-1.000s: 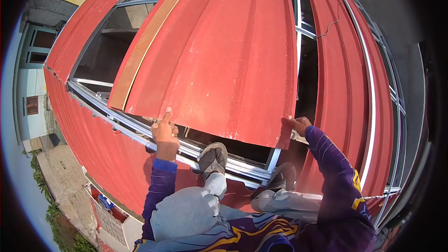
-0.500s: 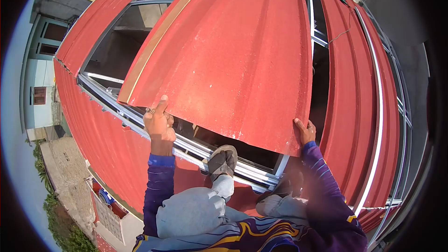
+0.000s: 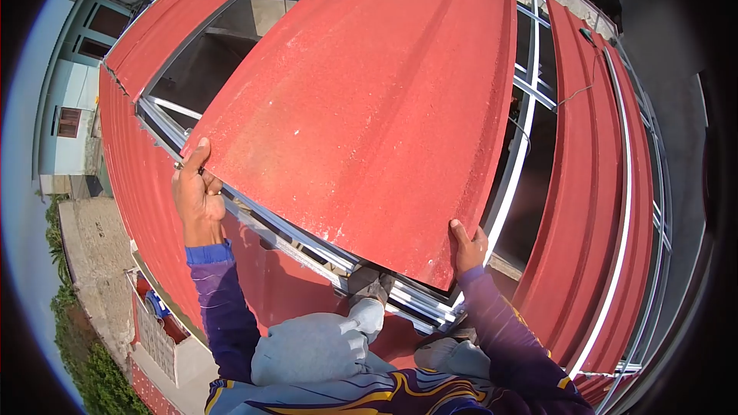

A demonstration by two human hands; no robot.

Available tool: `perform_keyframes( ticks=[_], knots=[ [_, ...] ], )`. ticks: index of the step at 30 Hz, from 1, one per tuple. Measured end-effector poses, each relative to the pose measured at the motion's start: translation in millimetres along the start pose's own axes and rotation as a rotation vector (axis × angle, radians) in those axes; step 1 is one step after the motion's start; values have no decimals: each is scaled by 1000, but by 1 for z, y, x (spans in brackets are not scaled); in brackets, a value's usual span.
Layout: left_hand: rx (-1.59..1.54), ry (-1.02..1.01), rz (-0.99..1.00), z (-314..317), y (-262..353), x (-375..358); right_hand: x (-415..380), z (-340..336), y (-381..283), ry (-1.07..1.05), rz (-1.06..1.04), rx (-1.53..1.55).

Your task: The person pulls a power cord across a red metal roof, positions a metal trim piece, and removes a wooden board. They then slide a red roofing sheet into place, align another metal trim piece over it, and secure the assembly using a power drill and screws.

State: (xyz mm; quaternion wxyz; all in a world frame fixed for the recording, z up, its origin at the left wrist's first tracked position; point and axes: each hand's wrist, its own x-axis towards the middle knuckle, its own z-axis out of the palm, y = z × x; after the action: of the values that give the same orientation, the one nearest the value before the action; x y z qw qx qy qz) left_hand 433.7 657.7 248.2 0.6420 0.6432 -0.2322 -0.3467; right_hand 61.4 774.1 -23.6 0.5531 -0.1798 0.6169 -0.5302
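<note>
Gripping the red roofing sheet [image 3: 369, 100] at both near corners, left hand [image 3: 197, 194] and right hand [image 3: 467, 248] are keeping it clear above the steel purlins [image 3: 307, 242].

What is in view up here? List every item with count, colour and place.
Loose roofing sheet: one, red, centre, near edge held by both hands.
Fixed roofing sheets: several, red, right and left sides.
Steel frame rails: several, silver, under the sheet's near edge.
Building: one, pale blue, far left below.
Greenery: green, lower left.
Shoe: one seen, grey, on the rails.
Left hand: grips the sheet's left corner.
Right hand: grips its right corner.
</note>
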Motion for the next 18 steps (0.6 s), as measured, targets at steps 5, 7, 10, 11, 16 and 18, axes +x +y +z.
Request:
perform_keyframes(
  ticks=[5,7,10,11,16,18],
  knots=[
    [100,37,-44,-17,-13,7,3,2,-32,12,-23,-200],
    [111,91,-70,-31,-23,19,11,1,-38,-13,-19,-178],
    [112,129,-217,-46,-55,34,18,-7,-49,-32,32,-197],
    [85,175,-315,-57,-77,42,19,-7,-52,-31,29,-291],
    [113,217,-568,-78,-141,47,35,3,-78,-107,3,-511],
    [83,247,-581,-79,-160,55,41,9,-89,-172,-38,-471]
  ],
)
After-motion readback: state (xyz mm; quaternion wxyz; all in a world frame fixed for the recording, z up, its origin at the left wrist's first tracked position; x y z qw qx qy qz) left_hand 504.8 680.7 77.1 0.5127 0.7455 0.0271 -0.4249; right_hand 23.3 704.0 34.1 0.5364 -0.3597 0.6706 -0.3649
